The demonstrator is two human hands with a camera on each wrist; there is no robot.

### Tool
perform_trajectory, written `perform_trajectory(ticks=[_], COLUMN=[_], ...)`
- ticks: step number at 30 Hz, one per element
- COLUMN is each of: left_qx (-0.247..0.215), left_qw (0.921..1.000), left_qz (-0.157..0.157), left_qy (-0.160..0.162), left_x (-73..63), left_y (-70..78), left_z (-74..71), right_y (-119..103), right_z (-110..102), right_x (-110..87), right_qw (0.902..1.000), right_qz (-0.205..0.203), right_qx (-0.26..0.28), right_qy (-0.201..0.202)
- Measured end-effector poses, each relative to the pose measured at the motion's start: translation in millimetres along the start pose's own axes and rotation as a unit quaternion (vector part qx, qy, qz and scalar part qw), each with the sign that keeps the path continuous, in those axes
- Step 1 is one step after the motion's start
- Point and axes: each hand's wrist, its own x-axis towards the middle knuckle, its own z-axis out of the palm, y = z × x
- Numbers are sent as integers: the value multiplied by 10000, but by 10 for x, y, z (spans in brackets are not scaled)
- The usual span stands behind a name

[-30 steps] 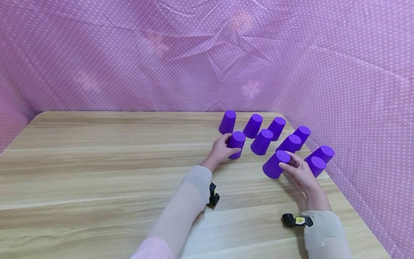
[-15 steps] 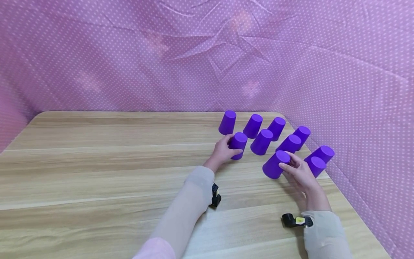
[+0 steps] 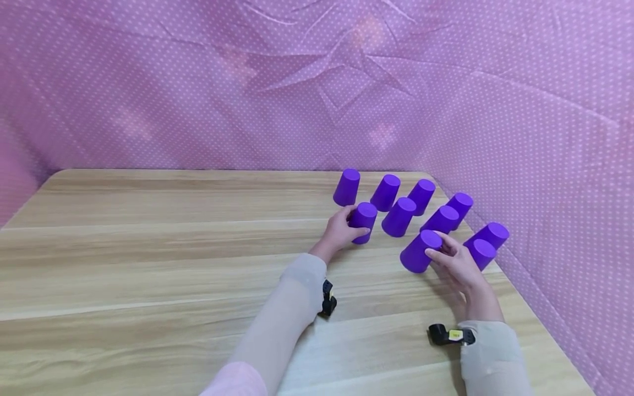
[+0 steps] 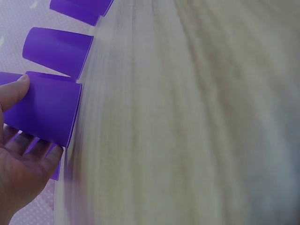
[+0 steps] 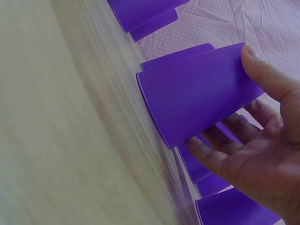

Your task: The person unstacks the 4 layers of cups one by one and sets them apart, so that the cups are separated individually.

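My left hand (image 3: pixel 339 230) holds an upside-down purple cup (image 3: pixel 365 215) between thumb and fingers. In the left wrist view that cup (image 4: pixel 49 105) has its rim down at the wooden table, with the thumb on the near side and the fingers at the other. Farther right, my right hand (image 3: pixel 460 263) grips a second upside-down purple cup (image 3: pixel 416 256) from its right side. The right wrist view shows this cup (image 5: pixel 197 91) with its rim at the tabletop, the thumb near its base and fingers along its side.
Several more upside-down purple cups stand around the held ones, such as a far-left cup (image 3: pixel 346 188), a middle cup (image 3: pixel 398 218) and a right-hand cup (image 3: pixel 481 253). The wooden table (image 3: pixel 148 264) is bordered by dotted pink cloth (image 3: pixel 198 99) behind and at the right.
My left hand and its cup have shifted slightly right and nearer since a second ago. The right hand keeps its hold. The whole head view has drifted a little.
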Motion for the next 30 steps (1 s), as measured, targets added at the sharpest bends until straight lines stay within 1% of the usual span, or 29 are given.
perform_trajectory(ticks=[9,16,24,27,30], left_qx=[136,154,8,-28,-25], left_qw=[9999,9999,10000,10000,10000], left_qz=[58,34,63,54,42], left_qy=[41,43,28,-17,-75], left_x=[20,14,12,20,14], left_y=[-9,11,-23,-44,-38], left_z=[-10,-22,-39,-52,-82], right_y=[-25,-30,-45,-63,-93], right_z=[12,18,14,6,-4], right_x=[10,10,-1,-1,3], right_qw=[9998,9999,9996,9997,9995], right_qz=[71,-19,-229,-233,-255], right_qx=[-184,-99,138,47,-179], right_qy=[10,-33,-119,-115,-91])
